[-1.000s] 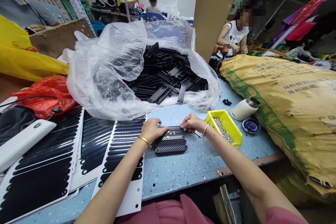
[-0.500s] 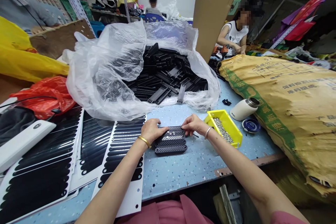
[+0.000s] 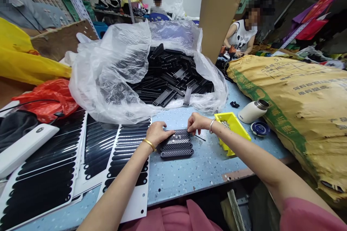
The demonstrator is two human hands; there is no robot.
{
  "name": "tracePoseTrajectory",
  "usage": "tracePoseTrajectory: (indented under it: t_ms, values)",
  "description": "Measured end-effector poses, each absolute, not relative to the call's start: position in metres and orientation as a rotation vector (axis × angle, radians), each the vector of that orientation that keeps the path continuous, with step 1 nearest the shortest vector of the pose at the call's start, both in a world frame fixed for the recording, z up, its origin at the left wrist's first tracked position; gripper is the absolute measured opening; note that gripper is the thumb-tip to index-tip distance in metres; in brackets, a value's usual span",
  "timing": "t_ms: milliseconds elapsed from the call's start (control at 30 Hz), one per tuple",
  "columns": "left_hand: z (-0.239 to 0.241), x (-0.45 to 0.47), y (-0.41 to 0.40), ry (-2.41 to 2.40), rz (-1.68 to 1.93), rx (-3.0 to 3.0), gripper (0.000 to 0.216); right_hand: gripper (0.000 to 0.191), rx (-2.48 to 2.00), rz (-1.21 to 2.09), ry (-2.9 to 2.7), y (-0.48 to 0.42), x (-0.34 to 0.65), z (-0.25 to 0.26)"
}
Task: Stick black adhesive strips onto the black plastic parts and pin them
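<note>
Left hand (image 3: 157,135): thumb on left end of black lattice strips (image 3: 177,147), fingers apart; even pressure should keep them steady on counter (image 3: 165,184). Small shiny bits (image 3: 176,137) on top: avoid jolts. Right hand (image 3: 197,122) at strips' far right corner; cannot tell whether fingers clamp anything.

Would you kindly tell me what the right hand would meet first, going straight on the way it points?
Probably the row of black, lattice-patterned, plastic-looking bars: the right hand is at its far right corner, perhaps touching, though depth is unclear.
</note>
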State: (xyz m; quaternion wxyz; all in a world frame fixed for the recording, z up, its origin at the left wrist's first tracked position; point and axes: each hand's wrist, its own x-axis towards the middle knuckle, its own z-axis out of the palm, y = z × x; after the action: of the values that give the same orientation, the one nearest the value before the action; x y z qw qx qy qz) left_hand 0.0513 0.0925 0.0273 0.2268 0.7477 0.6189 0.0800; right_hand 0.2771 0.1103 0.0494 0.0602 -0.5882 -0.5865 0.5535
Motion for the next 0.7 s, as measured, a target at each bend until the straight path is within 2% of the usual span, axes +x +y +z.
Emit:
tracePoseTrajectory:
  t_ms: [167, 300, 500, 700]
  values:
    - [0.025, 0.050, 0.094, 1.689, 0.245, 2.062, 0.051, 0.009, -1.745, 1.508, -1.847, 0.103, 0.279, 0.049]
    - [0.022, 0.049, 0.095, 1.684, 0.250, 2.062, 0.053, 0.015, -1.708, 1.389, -1.834, 0.091, 0.280, 0.045]
    - [0.020, 0.049, 0.096, 1.680, 0.265, 2.059, 0.052, 0.007, -1.705, 1.476, -1.714, 0.090, 0.283, 0.037]
    - [0.018, 0.048, 0.097, 1.666, 0.288, 2.068, 0.055, 0.024, -1.631, 1.647, -1.606, 0.099, 0.291, 0.032]
